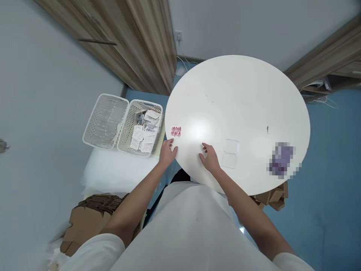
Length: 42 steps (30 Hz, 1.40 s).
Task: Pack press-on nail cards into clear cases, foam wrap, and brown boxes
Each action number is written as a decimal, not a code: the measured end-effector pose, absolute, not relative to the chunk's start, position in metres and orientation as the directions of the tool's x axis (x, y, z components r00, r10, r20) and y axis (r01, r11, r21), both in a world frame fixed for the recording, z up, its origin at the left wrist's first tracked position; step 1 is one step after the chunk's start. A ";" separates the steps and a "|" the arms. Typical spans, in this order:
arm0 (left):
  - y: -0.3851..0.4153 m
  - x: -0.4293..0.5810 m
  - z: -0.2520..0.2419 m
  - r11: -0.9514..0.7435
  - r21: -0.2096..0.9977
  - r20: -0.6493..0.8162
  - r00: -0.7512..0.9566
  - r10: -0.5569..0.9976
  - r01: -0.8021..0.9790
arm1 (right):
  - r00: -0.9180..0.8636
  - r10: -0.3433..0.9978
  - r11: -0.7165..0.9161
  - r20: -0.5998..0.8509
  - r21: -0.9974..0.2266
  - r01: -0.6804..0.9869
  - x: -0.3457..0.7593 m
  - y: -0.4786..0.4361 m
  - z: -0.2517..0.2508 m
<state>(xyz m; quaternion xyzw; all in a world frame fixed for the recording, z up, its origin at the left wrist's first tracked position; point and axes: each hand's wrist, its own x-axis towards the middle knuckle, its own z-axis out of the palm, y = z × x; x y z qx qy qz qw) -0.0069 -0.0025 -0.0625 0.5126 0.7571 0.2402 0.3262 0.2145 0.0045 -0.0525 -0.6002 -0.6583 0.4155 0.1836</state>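
Observation:
My left hand (168, 152) rests on the near left edge of the round white table (239, 94), fingers loosely curled over the rim and holding nothing. Just beyond it lies a small sheet of red press-on nails (175, 131). My right hand (209, 157) lies flat on the tabletop with its fingers spread, empty. To its right sits an open clear plastic case (230, 153), close to the fingers but not touched.
Two white mesh baskets stand left of the table: one empty (105, 116), one (143, 128) filled with several small packets. Cardboard boxes (90, 218) lie on the floor at lower left and under the table's right side (275, 195). A blurred purple object (282, 160) sits at the table's right.

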 end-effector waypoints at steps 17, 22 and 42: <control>0.066 -0.050 -0.075 0.245 0.641 -0.370 0.012 0.929 0.727 | -0.195 0.921 -0.002 -0.337 -0.506 0.863 0.102 0.082 -0.081; 0.066 -0.048 -0.075 0.225 0.661 -0.345 0.023 0.938 0.716 | -0.159 0.923 -0.032 -0.352 -0.479 0.877 0.102 0.081 -0.079; 0.022 0.015 -0.060 0.054 0.810 -0.212 0.206 0.955 0.584 | -0.201 0.959 -0.002 -0.199 -0.716 0.698 0.186 0.029 -0.068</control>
